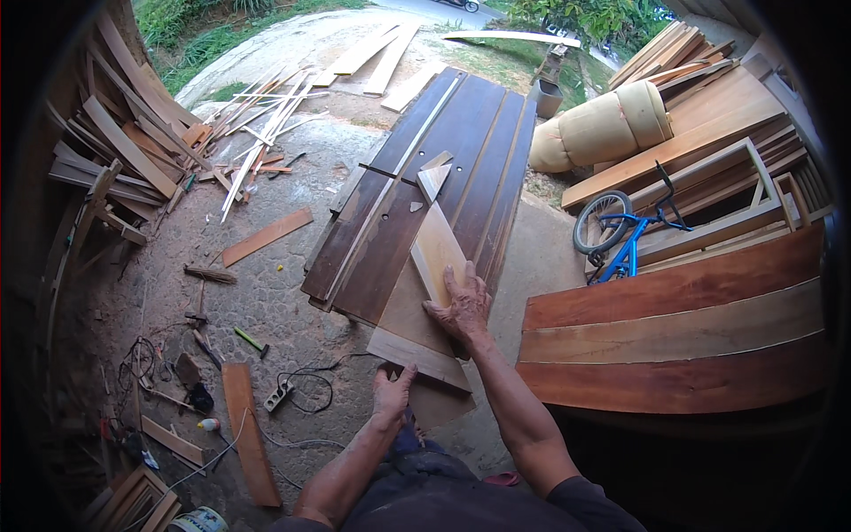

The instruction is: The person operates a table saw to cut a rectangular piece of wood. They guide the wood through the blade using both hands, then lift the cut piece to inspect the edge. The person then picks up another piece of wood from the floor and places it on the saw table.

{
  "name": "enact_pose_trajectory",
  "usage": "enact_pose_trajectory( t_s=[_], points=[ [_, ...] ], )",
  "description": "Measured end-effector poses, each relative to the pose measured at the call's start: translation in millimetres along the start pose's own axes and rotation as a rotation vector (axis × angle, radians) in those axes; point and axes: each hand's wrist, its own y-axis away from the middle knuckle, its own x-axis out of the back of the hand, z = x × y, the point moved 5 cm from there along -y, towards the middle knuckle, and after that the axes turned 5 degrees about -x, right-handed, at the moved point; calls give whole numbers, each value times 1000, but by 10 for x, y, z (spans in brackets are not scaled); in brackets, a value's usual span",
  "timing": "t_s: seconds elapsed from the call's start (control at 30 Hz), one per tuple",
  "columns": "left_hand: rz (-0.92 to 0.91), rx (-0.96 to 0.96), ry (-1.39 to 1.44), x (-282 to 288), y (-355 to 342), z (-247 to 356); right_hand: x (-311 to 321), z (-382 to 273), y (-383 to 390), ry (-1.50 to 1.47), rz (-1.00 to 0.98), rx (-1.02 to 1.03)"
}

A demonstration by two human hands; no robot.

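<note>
A dark slatted wooden work surface (355,248) lies lengthwise in the middle. On it a pale angled board (436,253) reaches from a small wedge-ended piece (433,182) toward me. My right hand (459,306) grips the pale board near its lower end, thumb and fingers curled over it. Beneath lies a wider brown board (403,306). My left hand (393,395) holds the near edge of a greyish crosswise board (425,359) between thumb and fingers; some fingers are hidden underneath. A small triangular offcut (415,207) sits beside the pale board.
Reddish planks (665,372), a blue bicycle (629,244), a foam roll (603,129) and stacked timber are at right. Offcuts (257,133) lie at back left. The concrete floor holds a hammer (250,341), power strip (279,396), cables and loose boards (248,426).
</note>
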Motion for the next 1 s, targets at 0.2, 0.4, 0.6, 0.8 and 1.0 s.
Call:
enact_pose_trajectory(
  t_s=[0.2,0.4,0.6,0.8,1.0],
  points=[
    [17,-6,12,-35,-57,-27,2,20,-52,12,11,2],
    [52,14,-41,-87,-33,132,15,43,-107,5,14,-1],
    [55,39,13,-114,-60,134,33,43,-149,-9,7,-2],
    [67,64,-42,-170,-29,286,68,52,-192,-4,-37,-3],
    [56,27,68,-151,-228,-40,60,69,-253,-10,-48,-10]
  ],
)
